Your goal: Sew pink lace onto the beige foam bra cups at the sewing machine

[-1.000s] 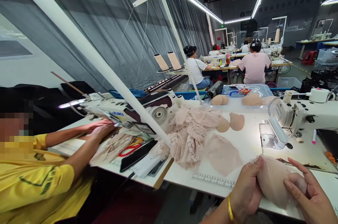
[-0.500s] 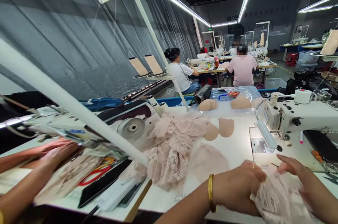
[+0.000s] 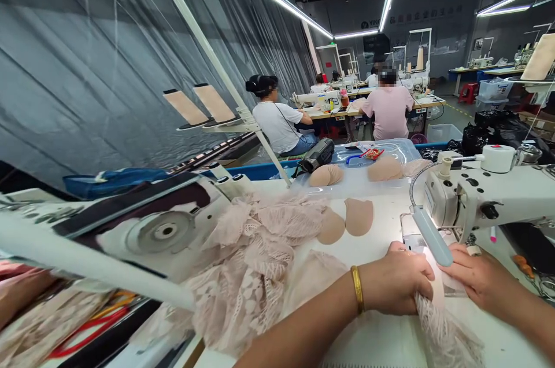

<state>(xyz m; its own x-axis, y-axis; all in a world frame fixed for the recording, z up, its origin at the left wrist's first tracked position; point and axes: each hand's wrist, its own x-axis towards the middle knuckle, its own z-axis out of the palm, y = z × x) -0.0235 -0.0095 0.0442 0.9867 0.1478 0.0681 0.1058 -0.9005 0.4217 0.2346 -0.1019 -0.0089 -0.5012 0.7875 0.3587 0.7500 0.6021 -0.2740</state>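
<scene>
Lace fabric [image 3: 448, 330] in grip of left hand [image 3: 392, 280] — right hand [image 3: 488, 276] flat, outstretched — bare tabletop [image 3: 505, 338] beyond both fabric edges

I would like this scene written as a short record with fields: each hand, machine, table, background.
Left hand: grips lace fabric; gold bracelet on wrist
Right hand: near the lower end of the lamp, fingers toward the left hand
Machine: white sewing machine, lamp in front
Table: lace pile, beside two beige pieces
Background: seated people at other machines
</scene>
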